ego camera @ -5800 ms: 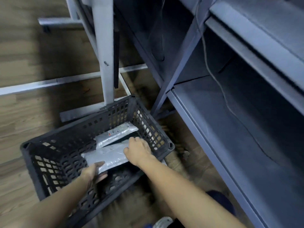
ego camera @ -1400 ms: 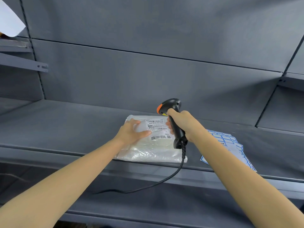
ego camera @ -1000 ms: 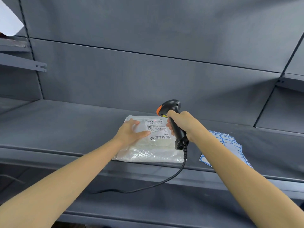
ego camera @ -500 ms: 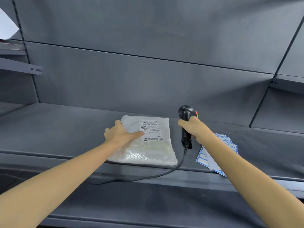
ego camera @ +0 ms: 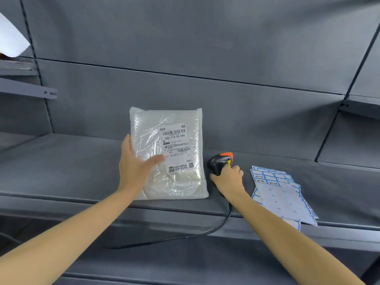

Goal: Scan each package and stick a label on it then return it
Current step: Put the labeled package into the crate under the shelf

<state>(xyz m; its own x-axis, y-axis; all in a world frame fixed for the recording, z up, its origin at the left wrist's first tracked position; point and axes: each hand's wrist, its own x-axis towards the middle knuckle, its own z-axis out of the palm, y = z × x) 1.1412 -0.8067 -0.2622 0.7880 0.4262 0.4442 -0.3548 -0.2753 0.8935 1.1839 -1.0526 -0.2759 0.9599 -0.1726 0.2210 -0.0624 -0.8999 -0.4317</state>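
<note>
**Package propped up on the shelf, scanner just beside it**

So the package [ego camera: 167,153] is a clear crinkly plastic bag, standing with its bottom edge on the grey metal shelf [ego camera: 61,171] and its top tipped back toward the shelf's back panel [ego camera: 226,112]. Long axis runs bottom to top, away from the shelf's front edge. The printed shipping label [ego camera: 177,148] faces the camera and reads right way up, barcode at the top, sitting on the right half of the package.

The left hand [ego camera: 134,167] holds the package by its left edge, thumb laid across the front, the other fingers behind it where I can't see them. Just right of the package, the right hand [ego camera: 228,179] has its fingers wrapped around the handle of the black scanner [ego camera: 218,164], whose orange-tipped head points up and away from the package. Its cable [ego camera: 185,236] drops over the shelf's front edge and trails left below the package.

Further right of the package, a fanned stack of blue-bordered sticker sheets [ego camera: 281,196] lies flat on the shelf. It's all dark grey metal racking; up and left of the package there's a bracket [ego camera: 30,89] and a white paper corner [ego camera: 11,42].
</note>
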